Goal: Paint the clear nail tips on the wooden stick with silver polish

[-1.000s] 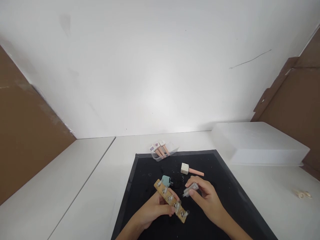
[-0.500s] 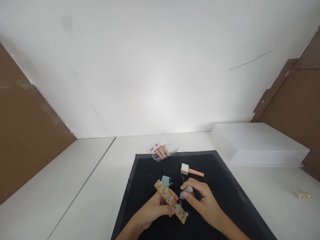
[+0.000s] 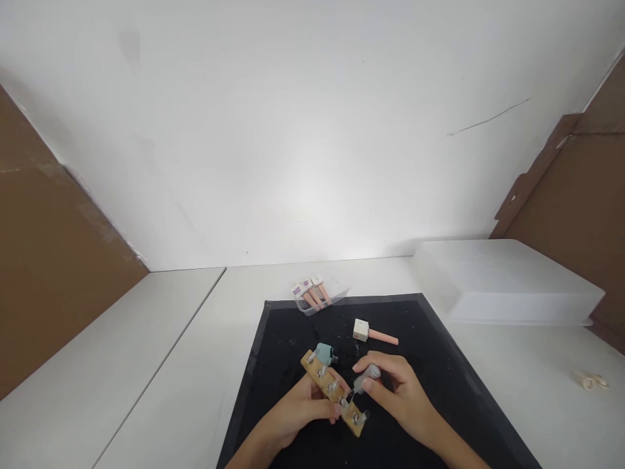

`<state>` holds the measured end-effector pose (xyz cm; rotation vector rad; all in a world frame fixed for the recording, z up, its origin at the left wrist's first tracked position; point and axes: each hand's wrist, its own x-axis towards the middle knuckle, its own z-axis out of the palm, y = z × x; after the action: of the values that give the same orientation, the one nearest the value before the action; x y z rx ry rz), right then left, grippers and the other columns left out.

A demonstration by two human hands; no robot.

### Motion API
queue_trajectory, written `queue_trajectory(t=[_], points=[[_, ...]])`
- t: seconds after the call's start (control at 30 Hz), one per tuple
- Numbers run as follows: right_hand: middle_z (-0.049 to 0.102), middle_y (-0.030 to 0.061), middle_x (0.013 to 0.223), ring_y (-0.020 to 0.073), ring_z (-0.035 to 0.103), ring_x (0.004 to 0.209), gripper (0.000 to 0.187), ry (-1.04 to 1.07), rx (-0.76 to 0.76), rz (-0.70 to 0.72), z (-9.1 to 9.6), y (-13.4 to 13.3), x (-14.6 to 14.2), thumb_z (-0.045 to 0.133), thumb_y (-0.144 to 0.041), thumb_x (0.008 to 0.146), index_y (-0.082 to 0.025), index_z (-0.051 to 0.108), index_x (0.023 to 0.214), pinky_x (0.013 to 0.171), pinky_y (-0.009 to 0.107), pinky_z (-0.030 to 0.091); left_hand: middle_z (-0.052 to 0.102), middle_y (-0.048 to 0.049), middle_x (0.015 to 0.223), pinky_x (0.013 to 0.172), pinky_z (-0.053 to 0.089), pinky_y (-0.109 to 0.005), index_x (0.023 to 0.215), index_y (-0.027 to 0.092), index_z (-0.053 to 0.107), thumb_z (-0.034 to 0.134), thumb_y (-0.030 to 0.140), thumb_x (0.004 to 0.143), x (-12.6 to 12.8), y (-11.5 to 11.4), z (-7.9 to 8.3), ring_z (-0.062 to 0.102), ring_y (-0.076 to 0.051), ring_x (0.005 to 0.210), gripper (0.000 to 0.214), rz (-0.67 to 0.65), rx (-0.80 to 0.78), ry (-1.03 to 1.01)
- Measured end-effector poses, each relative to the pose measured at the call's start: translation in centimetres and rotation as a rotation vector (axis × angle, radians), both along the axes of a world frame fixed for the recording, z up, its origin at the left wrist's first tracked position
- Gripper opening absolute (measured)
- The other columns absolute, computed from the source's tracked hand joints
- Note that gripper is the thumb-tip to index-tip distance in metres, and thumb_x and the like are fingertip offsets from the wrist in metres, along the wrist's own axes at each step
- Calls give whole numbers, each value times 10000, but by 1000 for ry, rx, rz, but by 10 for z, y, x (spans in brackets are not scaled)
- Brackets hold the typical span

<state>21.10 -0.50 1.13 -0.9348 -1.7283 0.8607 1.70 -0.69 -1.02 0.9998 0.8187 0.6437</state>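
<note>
My left hand (image 3: 306, 405) grips a wooden strip (image 3: 326, 384) from below, with the thumb along its near side. Several clear nail tips stand on metal studs along the strip, which slants down to the right. Between the thumb and fingers of my right hand (image 3: 398, 394) is a nail polish brush (image 3: 366, 378) with a grey cap. Its dark bristle end points down-left and meets or nearly meets a clear nail tip (image 3: 346, 405) near the strip's lower end. Just behind the strip's upper end is a light teal object (image 3: 324, 354), partly hidden.
A nail polish bottle (image 3: 361, 330) with a long pink cap lies on the black mat (image 3: 415, 312). Behind, a clear tray (image 3: 336, 293) holds three similar bottles. At right stand a white translucent box (image 3: 517, 280) and small beige rings (image 3: 590, 380).
The brush in my right hand has shifted slightly to the right and tilted more. My left hand and the wooden strip stay almost in place.
</note>
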Motion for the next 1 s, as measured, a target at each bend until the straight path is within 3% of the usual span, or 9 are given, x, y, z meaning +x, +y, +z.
queue_trajectory(t=[0.27,0.53,0.8,1.0], points=[[679,40,685,178,590,542,176,-34,-6,-74,-2,-1,1,591,-307,780,-219,709,878,505,264,497,584,-16,765,603,403,-244,852,142,621,692,163,603,0,1,0,518,-131,702,260,9,3,6],[668,55,639,172,584,524,338,6,7,-4,-5,-1,4,563,-472,780,-192,727,877,489,260,499,576,-5,736,590,402,-240,830,139,613,689,144,592,1,1,3,512,-121,674,249,23,-22,-3],[654,42,564,179,578,492,239,-34,-9,-29,0,-1,1,609,-359,769,-200,734,896,452,250,477,583,-7,744,598,401,-246,847,143,611,674,127,601,1,1,2,515,-121,679,254,46,-27,-32],[661,52,621,184,592,546,290,47,-33,-11,-10,2,4,599,-428,770,-207,731,902,502,265,495,578,-5,736,593,396,-248,843,138,614,678,135,596,2,2,3,512,-116,663,255,39,-34,-31]])
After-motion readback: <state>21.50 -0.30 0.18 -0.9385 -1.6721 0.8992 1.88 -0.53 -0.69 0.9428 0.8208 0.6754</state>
